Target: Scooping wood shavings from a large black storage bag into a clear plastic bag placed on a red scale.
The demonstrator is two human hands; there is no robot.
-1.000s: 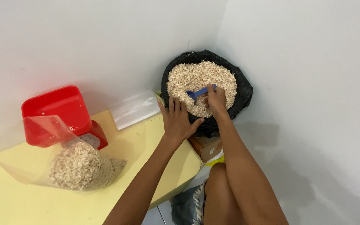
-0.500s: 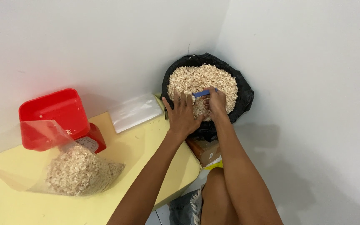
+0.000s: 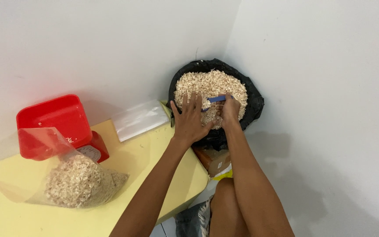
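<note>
There is one camera, worn on the person's head. It looks down and forward into a room corner, over the right end of the yellow table (image 3: 163, 151). Both arms reach away from it. The black bag (image 3: 253, 103) sits farthest, still near.

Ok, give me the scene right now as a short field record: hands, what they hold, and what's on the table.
left hand: fingers spread, resting flat on the pale flakes
right hand: closed around a blue scoop, dug into the flakes
container: black bag-lined tub in the wall corner, filled with flakes
table: yellow top
clear bag: lying on the table, partly filled with flakes, mouth open
scale: red kitchen scale behind the filled bag
empty bags: flat clear stack near the wall
under table: cardboard box, partly hidden
</note>
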